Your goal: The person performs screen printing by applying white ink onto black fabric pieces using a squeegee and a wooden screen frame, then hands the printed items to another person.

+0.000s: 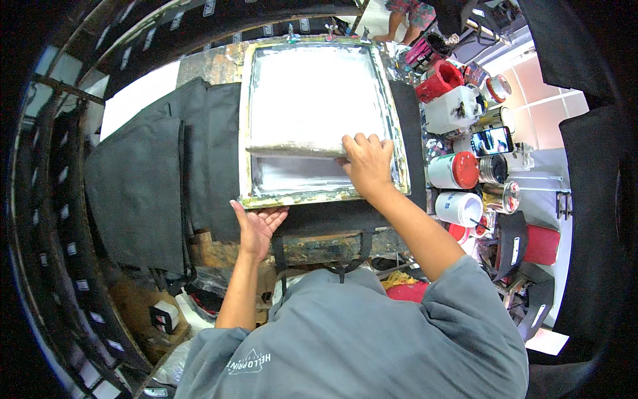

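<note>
A screen-printing frame (246, 120) lies over dark cloth, with pale mesh and ink-smeared edges. Across its near part rests a long squeegee (292, 151), its bar spanning much of the mesh. My right hand (367, 163) grips the squeegee's right end, fingers curled over it. Palm up, my left hand (260, 225) holds the frame's near left corner; its thumb is beside the corner and its fingers are against the near edge, tips partly hidden. A grey band of mesh shows between the squeegee and the near rim. Small clamps (330, 33) stand at the frame's far edge.
Black fabric bags (136, 193) lie left of the frame on a stained table (219, 253). Jars, a red-lidded tub (453, 170), a white tub (460, 208) and a phone (492, 141) crowd the right side. Another person's legs (411, 20) appear beyond the table.
</note>
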The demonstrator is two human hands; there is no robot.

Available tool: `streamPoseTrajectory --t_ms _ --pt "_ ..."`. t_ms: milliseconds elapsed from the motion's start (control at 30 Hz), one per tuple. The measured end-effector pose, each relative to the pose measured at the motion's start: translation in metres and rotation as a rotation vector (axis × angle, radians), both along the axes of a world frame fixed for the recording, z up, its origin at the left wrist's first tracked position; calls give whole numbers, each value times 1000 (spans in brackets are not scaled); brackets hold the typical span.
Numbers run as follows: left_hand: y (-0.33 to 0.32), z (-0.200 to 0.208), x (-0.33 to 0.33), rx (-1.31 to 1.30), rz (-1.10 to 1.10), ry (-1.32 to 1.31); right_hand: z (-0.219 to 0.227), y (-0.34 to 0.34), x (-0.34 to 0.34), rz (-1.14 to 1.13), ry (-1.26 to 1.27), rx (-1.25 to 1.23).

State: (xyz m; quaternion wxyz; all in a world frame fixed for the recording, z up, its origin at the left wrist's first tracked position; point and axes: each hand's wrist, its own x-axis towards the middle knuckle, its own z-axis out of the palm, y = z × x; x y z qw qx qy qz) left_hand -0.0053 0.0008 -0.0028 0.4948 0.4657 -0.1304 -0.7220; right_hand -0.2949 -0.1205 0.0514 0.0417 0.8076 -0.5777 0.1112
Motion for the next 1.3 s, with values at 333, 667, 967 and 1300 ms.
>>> streamPoseTrajectory --t_ms 333,667,967,1300 --pt "1 4 -4 20 3 -56 -21 -75 16 -269 79 57" --pt "-15 -4 17 163 -101 54 23 -168 -19 -239 109 276" --pt "-17 9 15 373 -217 -255 -41 -217 -3 -173 62 3" --pt "-199 49 -33 -1067 -30 -1938 -59 -195 -25 184 137 -11"
